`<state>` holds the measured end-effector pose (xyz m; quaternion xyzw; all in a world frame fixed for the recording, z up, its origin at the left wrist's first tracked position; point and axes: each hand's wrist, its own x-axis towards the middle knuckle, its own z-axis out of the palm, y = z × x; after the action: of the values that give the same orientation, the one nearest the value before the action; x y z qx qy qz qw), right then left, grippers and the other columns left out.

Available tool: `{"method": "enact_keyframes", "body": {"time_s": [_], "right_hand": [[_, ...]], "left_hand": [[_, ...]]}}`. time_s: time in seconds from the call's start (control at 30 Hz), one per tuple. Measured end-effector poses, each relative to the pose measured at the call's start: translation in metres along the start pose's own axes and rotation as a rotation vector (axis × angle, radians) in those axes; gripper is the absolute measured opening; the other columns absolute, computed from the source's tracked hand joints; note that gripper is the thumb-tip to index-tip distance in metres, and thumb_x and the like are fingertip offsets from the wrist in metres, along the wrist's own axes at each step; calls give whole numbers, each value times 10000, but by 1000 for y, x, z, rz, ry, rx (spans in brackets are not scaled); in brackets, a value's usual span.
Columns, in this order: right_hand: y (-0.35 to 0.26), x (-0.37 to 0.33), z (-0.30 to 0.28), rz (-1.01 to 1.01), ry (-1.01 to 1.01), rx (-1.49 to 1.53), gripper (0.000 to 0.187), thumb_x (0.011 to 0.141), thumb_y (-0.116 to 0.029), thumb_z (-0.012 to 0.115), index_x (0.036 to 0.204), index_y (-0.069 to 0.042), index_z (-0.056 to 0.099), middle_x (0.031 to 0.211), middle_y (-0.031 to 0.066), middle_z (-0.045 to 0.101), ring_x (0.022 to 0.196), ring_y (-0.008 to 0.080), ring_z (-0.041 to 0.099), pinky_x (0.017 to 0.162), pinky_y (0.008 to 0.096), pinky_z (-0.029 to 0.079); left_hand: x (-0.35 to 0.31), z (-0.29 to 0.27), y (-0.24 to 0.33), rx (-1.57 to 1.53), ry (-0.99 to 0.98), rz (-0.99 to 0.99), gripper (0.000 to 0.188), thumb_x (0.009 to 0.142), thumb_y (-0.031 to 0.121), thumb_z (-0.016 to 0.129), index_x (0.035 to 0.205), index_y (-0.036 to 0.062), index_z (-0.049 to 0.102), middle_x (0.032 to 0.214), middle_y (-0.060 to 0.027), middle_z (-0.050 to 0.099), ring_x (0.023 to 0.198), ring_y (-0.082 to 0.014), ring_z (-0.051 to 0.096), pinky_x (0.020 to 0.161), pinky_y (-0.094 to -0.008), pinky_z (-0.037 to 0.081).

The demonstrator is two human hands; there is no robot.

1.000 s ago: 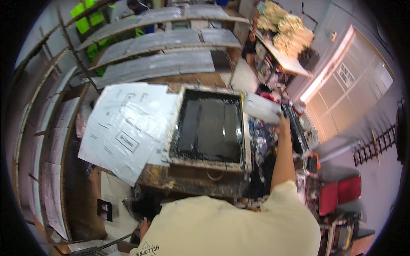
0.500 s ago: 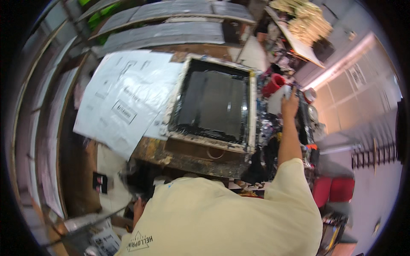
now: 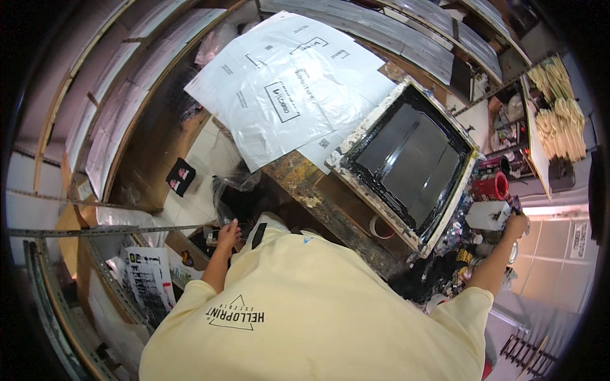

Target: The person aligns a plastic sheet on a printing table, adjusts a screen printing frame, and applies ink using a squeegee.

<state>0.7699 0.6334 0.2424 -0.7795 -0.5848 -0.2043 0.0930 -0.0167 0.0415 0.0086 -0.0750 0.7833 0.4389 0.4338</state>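
Right hand (image 3: 516,223) stretched out beside red cup (image 3: 491,187), right of ink-black printing frame (image 3: 406,164) on worktop (image 3: 298,178); grip impossible to tell. Left hand (image 3: 227,233) lowered, fingers loosely open, near black bag (image 3: 236,198).

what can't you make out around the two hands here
- Right hand, head view: too small and edge-warped to tell whether it grips anything beside the red cup.
- Left hand: fingers reach into dark clutter; what they touch is lost in shadow.
- Lap and legs: hidden by the yellow shirt.
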Motion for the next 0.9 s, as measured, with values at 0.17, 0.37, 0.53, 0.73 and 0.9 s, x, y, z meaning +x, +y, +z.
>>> {"method": "enact_keyframes", "body": {"time_s": [0.17, 0.37, 0.53, 0.73, 0.9], "right_hand": [[-4, 17, -4, 165, 45, 292, 410, 880, -383, 695, 1052, -18, 771, 984, 197, 757, 895, 374, 723, 806, 455, 558], [-179, -118, -81, 72, -375, 1546, 374, 978, -233, 693, 1233, 39, 671, 1120, 102, 716, 958, 177, 671, 843, 287, 538], [-368, -262, -130, -48, -653, 1468, 255, 958, -132, 697, 1151, 35, 699, 1051, 72, 728, 901, 144, 672, 824, 278, 533], [-546, -394, -160, -374, -1207, 1291, 206, 964, -85, 680, 1134, 25, 715, 987, 50, 746, 831, 111, 653, 754, 258, 520], [-626, -460, -129, -867, -822, 1147, 215, 900, -29, 670, 1106, 13, 717, 950, 145, 730, 843, 275, 691, 759, 385, 536]], "left_hand": [[30, -1, -3, 7, -1, 237, 480, 974, 451, 680, 1205, 30, 679, 935, -21, 669, 794, -138, 624, 713, -296, 518], [31, 17, 70, 304, 241, 738, 391, 957, 370, 710, 1157, 34, 713, 902, -76, 683, 754, -186, 640, 747, -325, 534], [32, 36, 148, 525, 254, 919, 465, 914, 384, 742, 1254, 74, 674, 1189, -125, 624, 1119, -286, 588, 955, -412, 477], [79, 41, 191, 823, 263, 921, 878, 835, 561, 750, 1536, 152, 416, 1588, -181, 289, 1494, -415, 193, 1198, -574, 204], [108, 39, 221, 1060, 137, 957, 1120, 791, 743, 666, 1620, 120, 243, 1707, -152, 63, 1566, -398, -20, 1239, -600, -1]]}}
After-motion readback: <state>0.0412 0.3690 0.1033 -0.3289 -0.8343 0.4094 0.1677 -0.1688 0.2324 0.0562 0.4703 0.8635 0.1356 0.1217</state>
